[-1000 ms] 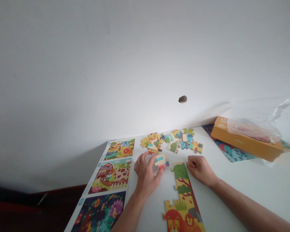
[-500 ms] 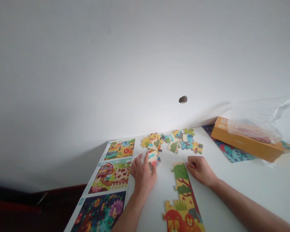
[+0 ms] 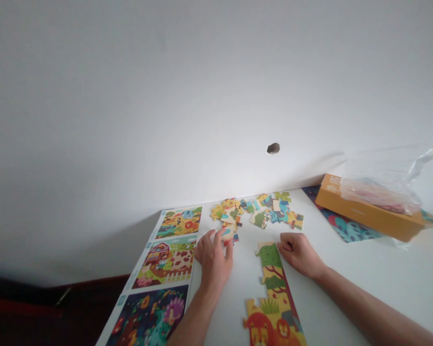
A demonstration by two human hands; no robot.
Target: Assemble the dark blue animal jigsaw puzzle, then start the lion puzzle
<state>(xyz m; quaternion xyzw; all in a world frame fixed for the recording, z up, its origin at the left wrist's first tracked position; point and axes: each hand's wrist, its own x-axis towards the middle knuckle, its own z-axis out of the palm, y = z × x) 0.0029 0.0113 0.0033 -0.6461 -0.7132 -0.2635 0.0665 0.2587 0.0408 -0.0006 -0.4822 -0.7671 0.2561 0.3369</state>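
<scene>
Fingers spread, my left hand [image 3: 215, 257] reaches over the near left end of the loose pieces; its fingertips touch or hover at a cream piece with a blue patch [image 3: 228, 233]. Whether they grip it is unclear. My right hand [image 3: 298, 252] rests on the table, curled into a fist, nothing visible inside. Beside it lies a joined strip of puzzle [image 3: 274, 283] showing trees and lions. Loose puzzle pieces [image 3: 260, 220] spread near the wall, some overlapping.
A printed picture sheet [image 3: 166, 262] covers the table's left side. At the right, an orange box [image 3: 368, 216] holding a clear plastic bag [image 3: 382, 194] sits on a dark patterned sheet [image 3: 350, 230]. The white wall [image 3: 216, 120] has a hole [image 3: 273, 148].
The fingers of my left hand have shifted slightly, and the cream piece beneath them has changed position a little. My right hand is unmoved.
</scene>
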